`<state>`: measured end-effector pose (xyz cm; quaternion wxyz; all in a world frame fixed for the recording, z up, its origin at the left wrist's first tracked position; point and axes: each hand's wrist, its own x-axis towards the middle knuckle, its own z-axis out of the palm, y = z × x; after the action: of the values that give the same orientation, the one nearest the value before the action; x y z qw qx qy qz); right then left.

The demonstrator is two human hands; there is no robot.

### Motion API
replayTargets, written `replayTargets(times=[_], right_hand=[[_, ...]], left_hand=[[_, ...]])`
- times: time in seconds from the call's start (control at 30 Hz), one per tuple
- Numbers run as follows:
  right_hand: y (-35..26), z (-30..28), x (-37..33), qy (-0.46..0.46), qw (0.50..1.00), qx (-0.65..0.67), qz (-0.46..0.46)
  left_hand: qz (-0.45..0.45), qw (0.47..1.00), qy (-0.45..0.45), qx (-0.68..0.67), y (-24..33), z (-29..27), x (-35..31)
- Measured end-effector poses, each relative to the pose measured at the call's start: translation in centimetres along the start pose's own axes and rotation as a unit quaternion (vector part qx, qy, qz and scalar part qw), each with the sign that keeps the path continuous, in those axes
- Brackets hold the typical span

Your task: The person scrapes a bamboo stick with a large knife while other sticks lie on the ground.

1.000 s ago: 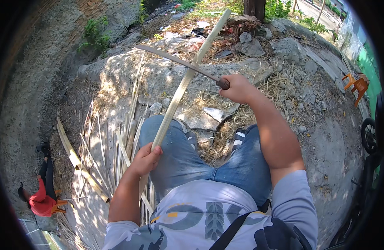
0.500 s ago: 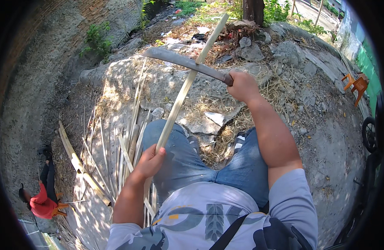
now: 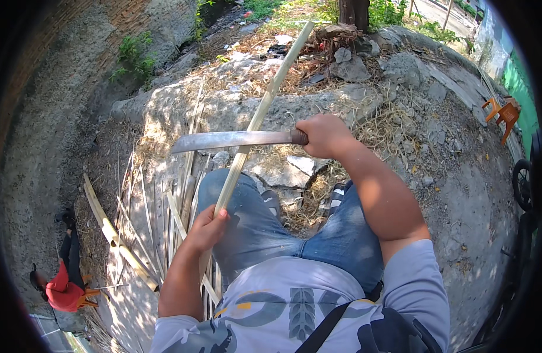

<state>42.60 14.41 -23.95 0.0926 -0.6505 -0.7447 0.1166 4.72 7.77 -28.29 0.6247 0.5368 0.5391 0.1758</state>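
A long pale bamboo strip (image 3: pixel 268 100) slants up and away from beside my left thigh. My left hand (image 3: pixel 208 228) is wrapped round its lower part, over my left knee. My right hand (image 3: pixel 324 135) grips the dark handle of a machete (image 3: pixel 235 139). The broad, slightly curved blade points left and lies across the strip at about its middle, its far end reaching past the strip. Whether the edge bites into the bamboo cannot be made out.
Several thin bamboo strips (image 3: pixel 144 206) and a split bamboo pole (image 3: pixel 121 247) lie at my left. Shavings and broken stone slabs (image 3: pixel 288 170) surround my feet. Rocks (image 3: pixel 350 69) and a tree trunk (image 3: pixel 354 13) stand ahead. A person in red (image 3: pixel 65 289) sits far left; an orange chair (image 3: pixel 506 117) stands right.
My right hand has drawn the machete down the strip, toward me and a little left; the blade is now nearly level. The left hand keeps its hold with little movement.
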Motion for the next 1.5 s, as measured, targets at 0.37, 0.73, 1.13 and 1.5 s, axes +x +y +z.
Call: replayTargets(times=[0.37, 0.73, 1.13, 1.5], right_hand=[[5.6, 1.2, 2.4, 0.133, 0.981, 0.088, 0.113], [5.4, 1.7, 1.2, 0.052, 0.973, 0.212, 0.074], [3.2, 1.5, 1.8, 0.142, 0.98, -0.058, -0.129], [2.5, 0.3, 0.9, 0.05, 0.997, 0.021, 0.047]], left_hand=[[0.049, 0.996, 0.008, 0.071, -0.8, 0.1, 0.5], [0.034, 0.999, -0.038, 0.005, -0.3, -0.5, 0.3], [0.034, 0.999, -0.021, 0.002, -0.5, -1.0, -1.8], [-0.006, 1.0, -0.014, -0.028, -4.4, 0.0, -6.1]])
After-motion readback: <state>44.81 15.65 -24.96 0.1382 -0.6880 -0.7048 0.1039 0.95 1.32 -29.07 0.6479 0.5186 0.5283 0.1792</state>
